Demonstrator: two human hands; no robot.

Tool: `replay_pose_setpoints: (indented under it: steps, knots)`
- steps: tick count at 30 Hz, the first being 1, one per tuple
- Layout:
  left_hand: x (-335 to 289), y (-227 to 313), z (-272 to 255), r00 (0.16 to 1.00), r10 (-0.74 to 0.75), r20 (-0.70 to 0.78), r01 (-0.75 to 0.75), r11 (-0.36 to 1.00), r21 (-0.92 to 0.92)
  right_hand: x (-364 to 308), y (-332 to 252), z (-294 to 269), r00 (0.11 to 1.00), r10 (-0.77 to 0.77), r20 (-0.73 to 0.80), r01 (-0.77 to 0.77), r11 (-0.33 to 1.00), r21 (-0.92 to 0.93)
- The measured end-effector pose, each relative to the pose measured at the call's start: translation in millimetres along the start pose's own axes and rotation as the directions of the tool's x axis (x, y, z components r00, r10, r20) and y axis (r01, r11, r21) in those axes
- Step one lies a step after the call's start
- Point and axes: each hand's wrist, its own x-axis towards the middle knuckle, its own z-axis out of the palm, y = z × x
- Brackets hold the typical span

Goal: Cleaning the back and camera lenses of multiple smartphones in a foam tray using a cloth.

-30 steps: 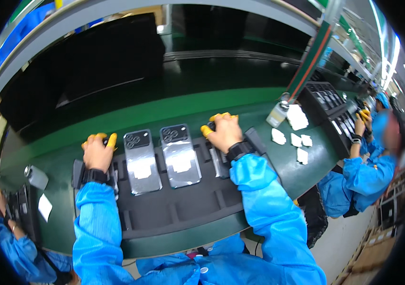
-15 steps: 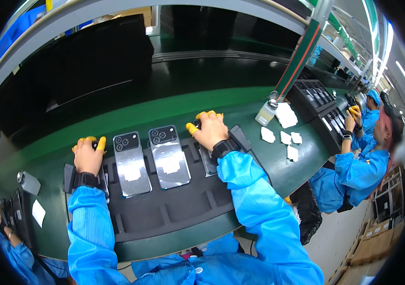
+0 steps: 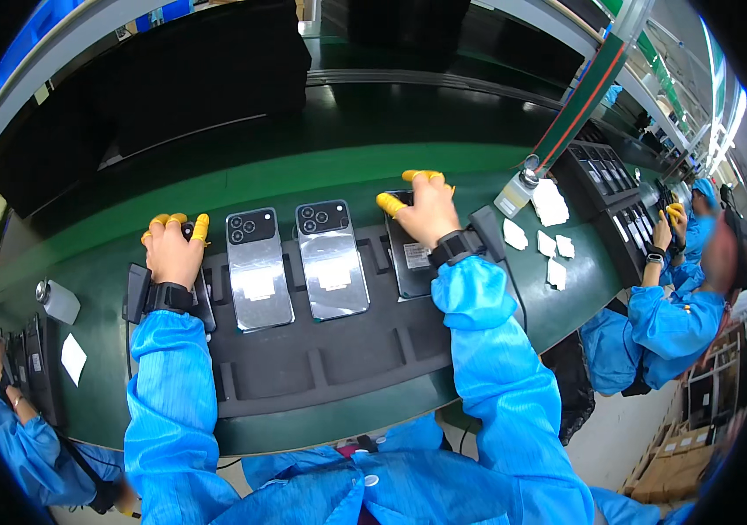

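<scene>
A black foam tray (image 3: pixel 358 357) with raised dividers lies in front of me, holding a row of phones back side up. Two silver-grey phones, a left one (image 3: pixel 259 273) and a right one (image 3: pixel 335 264), rest uncovered in the middle, each with a camera block and a white label. My left hand (image 3: pixel 174 255), in yellow finger cots, is closed on the leftmost phone (image 3: pixel 204 306), mostly hidden under it. With thumb and fingers over its far end, my right hand (image 3: pixel 429 214) grips the rightmost phone (image 3: pixel 413 269). Each wrist wears a black strapped device.
White wipes (image 3: pixel 550 203) and a dispenser bottle (image 3: pixel 515 194) stand right of the tray, near a green post (image 3: pixel 585 98). Another bottle (image 3: pixel 60 302) and a white sheet (image 3: pixel 73 359) lie left. Co-workers (image 3: pixel 666 324) sit on both sides, beside phone trays (image 3: pixel 616 234).
The view has shifted, so the tray sits higher and farther right in it. More of the rightmost phone shows beside my right wrist. Both hands stay at the end phones.
</scene>
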Motion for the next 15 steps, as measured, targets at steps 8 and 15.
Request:
replay_pose_setpoints:
  steps: [8, 15]
  knots:
    - [-20, 30, -13, 0.835, 0.336, -0.435, -0.409, 0.909, -0.082, -48, -12, -77, 0.702, -0.387, 0.598, 0.27, 0.921, 0.279]
    - [-87, 101, -23, 0.617, 0.733, -0.287, -0.773, 0.496, -0.396, -65, 5, -60, 0.781, -0.326, 0.533, 0.299, 0.944, 0.14]
